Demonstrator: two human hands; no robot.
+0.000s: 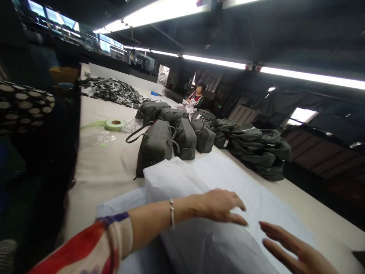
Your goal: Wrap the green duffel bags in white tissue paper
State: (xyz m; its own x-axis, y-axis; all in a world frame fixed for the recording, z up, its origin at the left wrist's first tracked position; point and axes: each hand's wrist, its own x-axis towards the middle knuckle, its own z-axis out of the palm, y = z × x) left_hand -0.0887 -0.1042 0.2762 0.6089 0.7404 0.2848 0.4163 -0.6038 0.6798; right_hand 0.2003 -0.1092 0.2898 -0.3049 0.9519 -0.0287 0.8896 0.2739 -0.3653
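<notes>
Large sheets of thin white wrapping paper [273, 205] lie spread on the table in front of me, and part of the paper is folded up over a bulky shape whose contents are hidden. My left hand [221, 205] reaches across the raised paper, fingers apart and slightly curled, with nothing in its grasp. At the lower right, my right hand [293, 247] hovers over or beside the paper with thumb and fingers apart, also holding nothing. Just beyond the paper stands a dark grey bag [157, 144] with looped handles.
Several more dark bags [184, 139] stand behind it, and a heap of dark bags [259, 148] lies to the right. A pale green tape roll [115, 124] sits left on the cream table [97, 163]. Farther back are piled black-and-white straps [114, 91] and a person [196, 97] holding white material.
</notes>
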